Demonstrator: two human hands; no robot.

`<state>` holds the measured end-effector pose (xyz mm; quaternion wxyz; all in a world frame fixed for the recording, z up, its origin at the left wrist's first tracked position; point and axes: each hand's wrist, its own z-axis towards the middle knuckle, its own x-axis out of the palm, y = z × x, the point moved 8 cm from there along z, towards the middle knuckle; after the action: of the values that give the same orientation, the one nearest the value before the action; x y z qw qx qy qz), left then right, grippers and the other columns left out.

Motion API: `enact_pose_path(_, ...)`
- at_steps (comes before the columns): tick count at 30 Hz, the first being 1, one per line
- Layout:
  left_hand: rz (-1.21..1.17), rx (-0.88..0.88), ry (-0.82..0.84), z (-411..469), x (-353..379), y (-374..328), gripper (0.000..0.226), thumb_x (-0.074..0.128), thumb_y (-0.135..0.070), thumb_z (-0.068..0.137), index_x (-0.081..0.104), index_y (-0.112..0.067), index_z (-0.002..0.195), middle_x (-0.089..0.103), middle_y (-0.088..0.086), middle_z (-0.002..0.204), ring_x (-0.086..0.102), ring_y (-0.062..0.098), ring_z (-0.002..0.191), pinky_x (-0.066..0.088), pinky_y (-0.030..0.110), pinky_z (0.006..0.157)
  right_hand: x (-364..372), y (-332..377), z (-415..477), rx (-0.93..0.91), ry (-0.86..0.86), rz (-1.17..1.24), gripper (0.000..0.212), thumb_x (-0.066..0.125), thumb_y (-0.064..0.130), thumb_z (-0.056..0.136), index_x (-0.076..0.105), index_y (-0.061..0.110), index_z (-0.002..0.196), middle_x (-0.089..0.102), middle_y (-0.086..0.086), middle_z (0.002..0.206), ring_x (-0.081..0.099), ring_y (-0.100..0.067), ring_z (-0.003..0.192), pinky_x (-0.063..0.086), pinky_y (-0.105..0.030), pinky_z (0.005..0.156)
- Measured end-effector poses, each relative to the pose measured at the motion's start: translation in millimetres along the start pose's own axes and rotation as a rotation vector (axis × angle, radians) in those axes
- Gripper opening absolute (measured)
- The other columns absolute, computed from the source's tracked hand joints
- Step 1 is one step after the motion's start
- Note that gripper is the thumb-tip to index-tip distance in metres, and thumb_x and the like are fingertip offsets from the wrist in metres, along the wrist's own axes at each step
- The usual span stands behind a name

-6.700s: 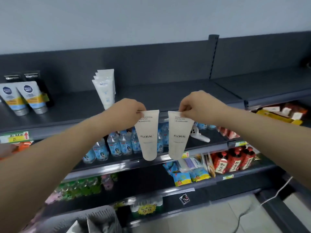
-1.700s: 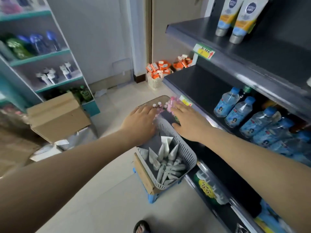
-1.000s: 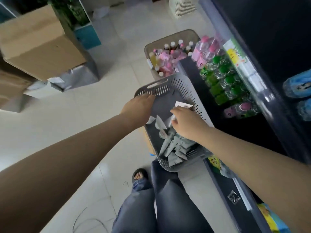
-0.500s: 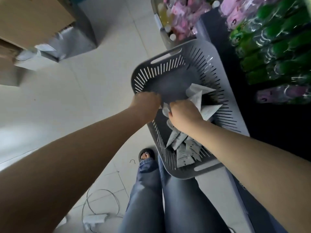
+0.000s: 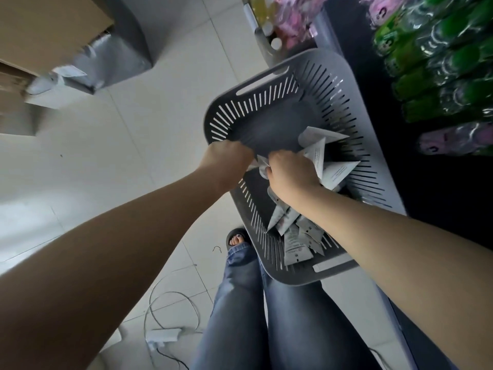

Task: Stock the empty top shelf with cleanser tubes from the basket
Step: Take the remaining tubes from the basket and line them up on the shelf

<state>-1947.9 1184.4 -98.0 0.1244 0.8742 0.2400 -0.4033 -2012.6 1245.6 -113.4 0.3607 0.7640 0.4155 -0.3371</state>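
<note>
Both hands have drawn closer together over the last second and now sit nearly touching, low inside the grey basket (image 5: 262,78), where before the left one was out at the basket's left wall. The basket fills the centre-right of the frame, just beside the dark shelf unit (image 5: 440,198).

The right hand (image 5: 290,174) is curled tight round a bunch of cleanser tubes (image 5: 329,168). Their flat white ends fan out past the knuckles toward the right of the frame. The left hand (image 5: 226,161) is knuckles-up with its fingers tucked down out of sight. A scrap of white tube shows between the two hands, but I cannot tell whether the left one is gripping it.

More loose tubes (image 5: 293,236) lie heaped in the near end of the basket, under the right forearm. The far end of the basket floor is bare.

Green bottles (image 5: 437,62) line the shelf at upper right. Pink bottles (image 5: 285,20) crowd a second bin at the top edge. A cardboard box (image 5: 40,28) sits at upper left. The person's jeans (image 5: 266,316) and one sandalled foot (image 5: 236,237) show below the basket, with a white cable (image 5: 162,337) on the floor tiles at lower left.
</note>
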Motion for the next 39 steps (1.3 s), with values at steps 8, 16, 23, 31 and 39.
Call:
enact_pose_path(8,0.055,0.049,-0.073,-15.1,-20.2,1.6,0.029,0.052,-0.011,0.09,0.062,-0.024,0.114,0.067,0.0,0.102,0.065,0.026,0.095,0.043,0.03,0.068,-16.1,-4.1,-5.0,-0.001,-0.004,0.053,0.006,0.057,0.009,0.091,0.059,0.007,0.096,0.066,-0.012,0.097,0.065,-0.034,0.092,0.037,-0.03,0.061)
enact_pose_path(16,0.084,0.072,-0.137,-46.6,-68.8,2.8,0.03,0.049,-0.011,0.092,0.057,-0.027,0.116,0.065,0.0,0.108,0.063,0.026,0.099,0.044,0.031,0.073,-70.0,0.5,-26.8,-0.055,-0.114,0.129,0.01,0.056,0.015,0.093,0.062,0.008,0.097,0.066,-0.012,0.095,0.062,-0.031,0.09,0.039,-0.031,0.062)
enact_pose_path(23,0.193,0.078,-0.218,-82.2,-127.8,1.5,0.023,0.054,-0.015,0.091,0.057,-0.025,0.112,0.065,-0.001,0.107,0.063,0.025,0.097,0.04,0.029,0.068,-135.9,2.4,-71.0,-0.049,-0.264,0.16,0.017,0.056,0.021,0.094,0.062,0.007,0.089,0.064,-0.011,0.087,0.055,-0.026,0.079,0.034,-0.029,0.062)
enact_pose_path(31,0.329,0.142,-0.339,-139.7,-187.1,-20.5,0.028,0.054,-0.014,0.092,0.055,-0.024,0.119,0.066,0.001,0.105,0.064,0.025,0.095,0.052,0.033,0.073,-197.3,9.2,-147.2,0.058,-0.381,0.148,0.019,0.05,0.022,0.096,0.063,0.008,0.093,0.067,-0.009,0.09,0.061,-0.026,0.084,0.047,-0.034,0.068)
enact_pose_path(39,0.42,0.277,-0.496,-222.5,-235.9,-60.3,0.027,0.047,-0.008,0.092,0.058,-0.018,0.115,0.065,0.003,0.103,0.063,0.024,0.092,0.043,0.03,0.064,-248.3,19.1,-248.3,0.171,-0.558,0.169,0.018,0.048,0.02,0.095,0.064,0.012,0.09,0.067,-0.006,0.087,0.062,-0.024,0.081,0.052,-0.037,0.07)
